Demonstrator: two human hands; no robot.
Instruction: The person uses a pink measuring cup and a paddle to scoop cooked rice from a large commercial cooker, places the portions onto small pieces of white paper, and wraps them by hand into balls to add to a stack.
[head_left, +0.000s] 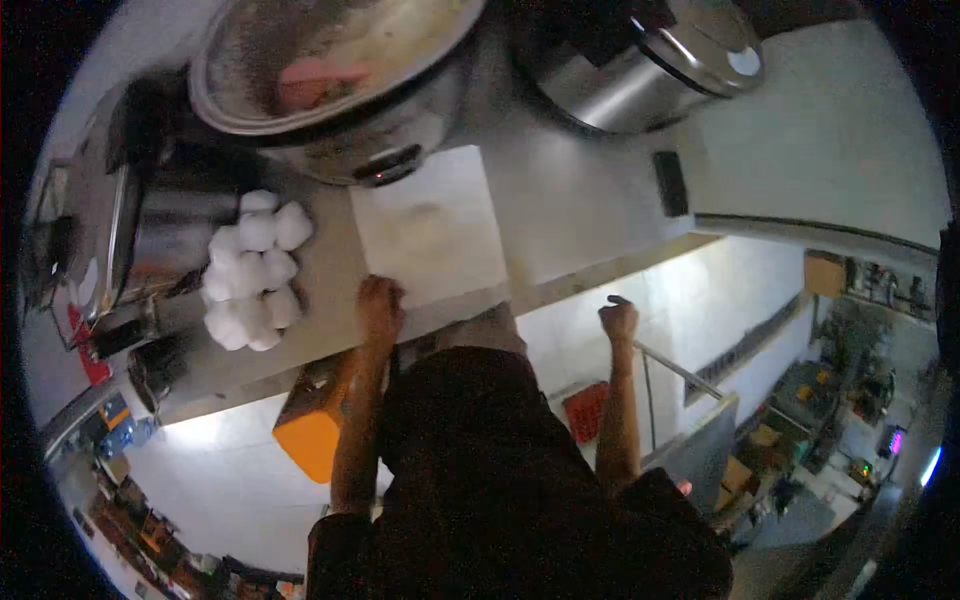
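Note:
Curled at the near left corner of a white rectangular sheet (440, 235) is my left hand (380, 308). Its fingers are closed, and I cannot make out whether the sheet's edge is between them. My right hand (619, 318) is held beyond the counter's near edge, apart from everything, with its fingers folded in. A small dark shape shows at its top, too blurred to name. Beyond the sheet stands a large open cooker (400, 130) with a small red light, pale contents and a pinkish-red piece (315, 82) inside. Several white rounded lumps (255, 270) lie left of the sheet.
Lidded metal pots (640, 80) stand at the far right of the counter (570, 180), near a small dark block (671, 184). Another metal container (180, 220) is at the left. An orange box (308, 442) and a red crate (587, 411) sit below the counter.

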